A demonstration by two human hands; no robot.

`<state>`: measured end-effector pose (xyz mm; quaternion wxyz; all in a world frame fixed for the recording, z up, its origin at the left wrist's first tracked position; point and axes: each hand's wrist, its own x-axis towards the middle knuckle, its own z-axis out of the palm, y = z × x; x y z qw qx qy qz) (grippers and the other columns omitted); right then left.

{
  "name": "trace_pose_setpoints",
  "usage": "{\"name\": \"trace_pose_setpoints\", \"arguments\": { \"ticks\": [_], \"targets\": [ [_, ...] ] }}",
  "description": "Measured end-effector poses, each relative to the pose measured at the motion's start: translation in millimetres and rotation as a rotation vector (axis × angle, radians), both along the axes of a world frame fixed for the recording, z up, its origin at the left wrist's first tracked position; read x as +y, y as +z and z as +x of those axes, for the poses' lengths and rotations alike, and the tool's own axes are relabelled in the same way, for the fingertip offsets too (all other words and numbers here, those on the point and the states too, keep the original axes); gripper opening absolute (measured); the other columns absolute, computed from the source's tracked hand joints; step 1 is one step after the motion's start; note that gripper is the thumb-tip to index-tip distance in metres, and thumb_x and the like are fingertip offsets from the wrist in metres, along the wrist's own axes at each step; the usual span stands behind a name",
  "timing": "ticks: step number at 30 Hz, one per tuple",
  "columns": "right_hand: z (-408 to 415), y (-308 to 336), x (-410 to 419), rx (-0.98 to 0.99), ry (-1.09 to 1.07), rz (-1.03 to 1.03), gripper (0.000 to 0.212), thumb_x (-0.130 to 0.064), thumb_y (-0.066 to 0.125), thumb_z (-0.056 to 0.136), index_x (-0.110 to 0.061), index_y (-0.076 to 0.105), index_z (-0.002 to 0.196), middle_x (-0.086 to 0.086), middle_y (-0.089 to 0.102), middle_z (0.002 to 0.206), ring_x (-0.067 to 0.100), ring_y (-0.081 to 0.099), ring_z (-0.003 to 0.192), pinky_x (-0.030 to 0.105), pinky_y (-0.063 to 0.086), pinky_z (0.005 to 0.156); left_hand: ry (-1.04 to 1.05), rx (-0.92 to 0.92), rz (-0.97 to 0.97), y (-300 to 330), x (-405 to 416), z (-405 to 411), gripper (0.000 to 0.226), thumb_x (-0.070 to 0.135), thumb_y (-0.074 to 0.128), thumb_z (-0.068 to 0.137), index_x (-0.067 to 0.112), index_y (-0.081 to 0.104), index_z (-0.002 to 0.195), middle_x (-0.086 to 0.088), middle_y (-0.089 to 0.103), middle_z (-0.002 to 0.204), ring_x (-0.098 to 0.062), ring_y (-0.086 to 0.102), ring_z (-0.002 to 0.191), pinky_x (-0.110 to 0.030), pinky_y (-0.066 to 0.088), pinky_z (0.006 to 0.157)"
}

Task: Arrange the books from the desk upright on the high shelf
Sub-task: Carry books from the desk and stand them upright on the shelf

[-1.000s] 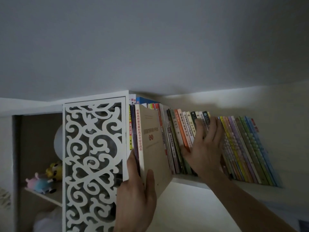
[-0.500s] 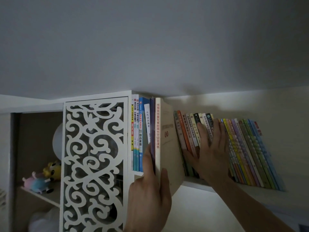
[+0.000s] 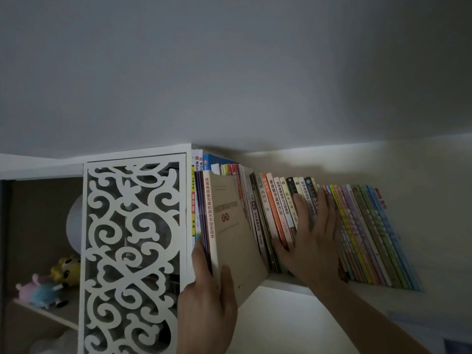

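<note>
A tan paperback book [image 3: 235,233] with red spine lettering stands at the left end of the high shelf [image 3: 283,283], its lower corner sticking out past the shelf edge. My left hand [image 3: 207,300] grips its bottom, along with a couple of thin purple books [image 3: 200,213] beside it. My right hand [image 3: 310,241] lies flat with spread fingers against a row of leaning books [image 3: 278,215], holding them to the right. More thin colourful books [image 3: 370,233] lean further right.
A white fretwork panel [image 3: 132,251] stands just left of the books. Behind it is a cabinet shelf with plush toys [image 3: 48,284] and a white round object [image 3: 75,226]. The ceiling is close above the book tops.
The tan book, held by my left hand, has swung back left against the panel-side books. The view shifted slightly. My right hand stays pressed on the leaning row.
</note>
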<state>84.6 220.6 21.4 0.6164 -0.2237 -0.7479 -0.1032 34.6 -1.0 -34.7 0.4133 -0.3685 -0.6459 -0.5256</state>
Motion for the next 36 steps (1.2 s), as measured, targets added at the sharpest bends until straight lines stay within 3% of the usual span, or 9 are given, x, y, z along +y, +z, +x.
{"name": "trace_pose_setpoints", "arguments": {
  "ticks": [2,6,9,17,22,28,30,33,36],
  "targets": [
    [-4,-1,-1,0.016,0.008,-0.004,0.106,-0.073,0.067,0.072,-0.014,0.036,0.155,0.025,0.012,0.165,0.043,0.009,0.154,0.063,0.021,0.120,-0.002,-0.040,0.016,1,-6,-1,0.061,0.035,0.045,0.100,0.026,0.023,0.156,0.009,0.068,0.068,-0.007,0.061,0.045,-0.009,0.042,0.044],
    [-11,0,-3,0.016,-0.010,-0.023,0.121,-0.082,0.069,0.063,-0.010,0.035,0.154,0.029,0.011,0.165,0.046,0.006,0.154,0.064,0.017,0.121,-0.028,-0.098,0.015,2,-13,-1,0.063,0.028,0.058,0.097,0.026,0.026,0.151,0.015,0.058,0.054,-0.005,0.061,0.048,-0.010,0.040,0.039],
    [-13,0,-2,0.014,-0.012,-0.016,0.123,-0.085,0.067,0.063,-0.010,0.035,0.154,0.029,0.010,0.164,0.046,0.006,0.154,0.063,0.015,0.121,0.006,-0.113,-0.019,2,-17,0,0.063,0.040,0.054,0.096,0.025,0.027,0.151,0.014,0.052,0.047,-0.006,0.051,0.035,-0.011,0.036,0.038],
    [-6,3,9,0.091,0.007,0.020,0.089,-0.072,0.066,0.077,-0.017,0.050,0.146,0.025,0.024,0.160,0.044,0.026,0.147,0.059,0.033,0.113,0.030,-0.125,-0.045,3,-21,-1,0.066,0.049,0.047,0.093,0.020,0.032,0.150,0.023,0.054,0.056,0.004,0.047,0.036,-0.012,0.040,0.038],
    [-5,5,11,0.092,-0.041,0.043,0.097,-0.077,0.066,0.070,-0.016,0.052,0.144,0.029,0.027,0.157,0.048,0.024,0.147,0.062,0.027,0.116,0.017,-0.142,-0.021,2,-16,-2,0.068,0.045,0.054,0.092,0.028,0.026,0.151,0.033,0.048,0.060,0.013,0.057,0.052,-0.005,0.033,0.045],
    [-3,12,10,0.074,-0.106,0.003,0.105,-0.080,0.071,0.061,-0.022,0.050,0.146,0.030,0.021,0.160,0.051,0.009,0.151,0.071,0.015,0.117,-0.024,-0.111,-0.014,2,-10,-3,0.071,0.059,0.040,0.090,0.035,0.020,0.154,0.030,0.053,0.063,-0.003,0.066,0.064,-0.017,0.048,0.048],
    [-1,14,6,0.038,-0.113,-0.027,0.110,-0.079,0.074,0.057,-0.023,0.046,0.148,0.029,0.019,0.161,0.051,0.006,0.152,0.073,0.014,0.116,-0.038,-0.105,-0.020,3,-6,-2,0.072,0.060,0.041,0.091,0.032,0.023,0.154,0.033,0.053,0.065,0.001,0.066,0.067,-0.020,0.052,0.049],
    [-2,22,1,-0.004,-0.119,-0.027,0.114,-0.074,0.077,0.056,-0.023,0.040,0.152,0.028,0.018,0.161,0.052,0.004,0.151,0.074,0.013,0.116,-0.058,-0.110,-0.020,5,-1,-1,0.068,0.055,0.046,0.093,0.030,0.027,0.153,0.039,0.050,0.068,0.017,0.060,0.066,-0.010,0.044,0.051],
    [-10,26,-4,-0.055,-0.102,-0.004,0.113,-0.065,0.075,0.059,-0.024,0.034,0.155,0.026,0.015,0.163,0.051,0.002,0.152,0.073,0.013,0.116,-0.080,-0.124,-0.034,6,-4,-1,0.069,0.054,0.048,0.092,0.031,0.028,0.154,0.039,0.049,0.065,0.016,0.060,0.064,-0.007,0.044,0.049]
  ]
}}
